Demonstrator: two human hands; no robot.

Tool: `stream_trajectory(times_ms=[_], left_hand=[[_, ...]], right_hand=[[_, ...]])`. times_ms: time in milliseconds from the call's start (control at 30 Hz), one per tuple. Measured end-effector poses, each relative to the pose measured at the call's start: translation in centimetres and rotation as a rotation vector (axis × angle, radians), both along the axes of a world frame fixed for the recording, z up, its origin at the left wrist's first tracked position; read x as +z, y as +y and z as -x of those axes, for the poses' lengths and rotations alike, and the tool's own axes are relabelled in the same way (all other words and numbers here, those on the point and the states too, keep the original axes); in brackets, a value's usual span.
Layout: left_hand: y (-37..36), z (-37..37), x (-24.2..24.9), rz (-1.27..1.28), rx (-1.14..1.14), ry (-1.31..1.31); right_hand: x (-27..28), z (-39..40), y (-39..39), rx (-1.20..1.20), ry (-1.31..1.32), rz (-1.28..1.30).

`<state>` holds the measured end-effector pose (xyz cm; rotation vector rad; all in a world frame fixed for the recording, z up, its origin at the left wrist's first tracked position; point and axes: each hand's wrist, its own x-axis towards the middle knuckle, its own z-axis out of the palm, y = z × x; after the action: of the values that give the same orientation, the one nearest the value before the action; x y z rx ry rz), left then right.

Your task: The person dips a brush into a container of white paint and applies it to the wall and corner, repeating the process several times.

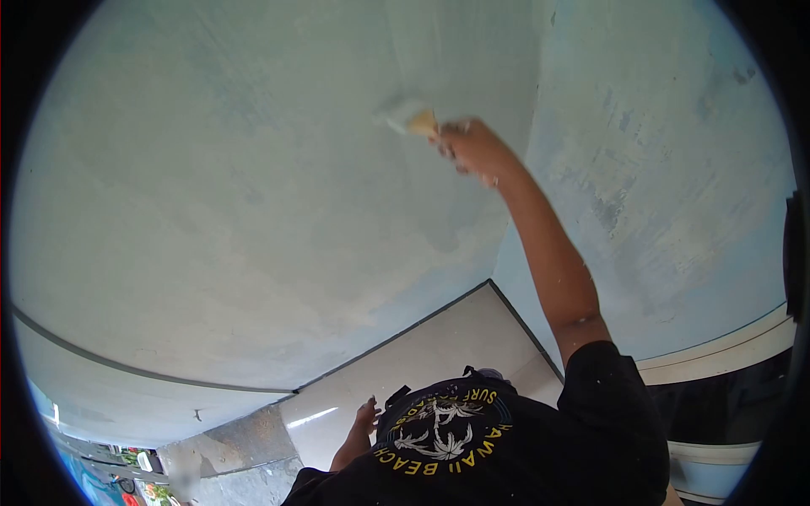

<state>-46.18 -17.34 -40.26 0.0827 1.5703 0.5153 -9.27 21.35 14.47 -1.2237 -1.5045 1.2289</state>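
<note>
Raised high on the right, my right hand is closed around a paintbrush with a yellowish ferrule. The pale, blurred bristles of the brush are against or very close to the pale green-grey wall. Low in the view, beside my black shirt, my left hand hangs with its fingers partly spread and nothing visible in it.
A second wall with patchy pale blue paint meets the first at a corner on the right. Below are light floor tiles with dark edging. Plants and a bicycle show at the lower left. A pale-rimmed dark opening is at the lower right.
</note>
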Motion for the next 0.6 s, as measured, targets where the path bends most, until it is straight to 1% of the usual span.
stream_trajectory(times_ms=[33,67,100,133,167,200,267,300,367,400,433,500,533,567,600], left_hand=[[0.3,0.1,-0.6,-0.019,0.028,-0.022],[0.5,0.1,-0.3,-0.018,0.034,-0.026],[1.2,-0.1,0.5,-0.037,0.032,-0.008],[1.9,-0.4,1.0,-0.056,0.030,0.011],[2.4,-0.9,1.4,-0.056,0.035,0.004],[2.8,-1.1,1.7,-0.079,0.046,0.036],[3.2,-1.2,2.9,-0.095,0.061,0.059],[3.4,-1.3,3.3,-0.095,0.065,0.056],[2.9,-1.4,3.5,-0.097,0.064,0.067],[2.4,-1.5,3.6,-0.091,0.065,0.065],[1.7,-1.5,3.6,-0.072,0.064,0.064],[0.1,-1.0,2.9,-0.040,0.082,0.045],[-0.8,-1.0,2.8,-0.019,0.087,0.061],[-1.2,-1.0,3.1,0.007,0.089,0.078],[-1.1,-1.3,3.7,0.016,0.028,0.112]], right_hand=[[4.3,0.5,-0.3,0.014,0.035,-0.107],[8.1,1.5,-0.7,-0.035,0.072,-0.247],[11.7,2.4,-0.4,-0.032,0.155,-0.398],[16.3,2.4,-0.6,0.033,0.178,-0.460],[19.4,2.5,-0.6,0.098,0.201,-0.521],[20.0,3.0,0.1,0.104,0.196,-0.521],[20.6,4.1,1.1,0.032,0.191,-0.532],[18.9,4.6,1.5,0.037,0.189,-0.532],[10.1,5.4,3.0,-0.061,0.164,-0.427],[5.6,5.4,2.4,-0.049,0.195,-0.296],[0.4,5.6,1.6,-0.107,0.226,-0.234],[-11.2,5.4,0.0,-0.097,0.260,-0.025],[-16.8,5.5,-1.3,-0.112,0.227,0.115],[-23.8,5.9,-1.8,-0.132,0.241,0.184],[-28.6,5.8,-2.9,-0.140,0.154,0.340]])
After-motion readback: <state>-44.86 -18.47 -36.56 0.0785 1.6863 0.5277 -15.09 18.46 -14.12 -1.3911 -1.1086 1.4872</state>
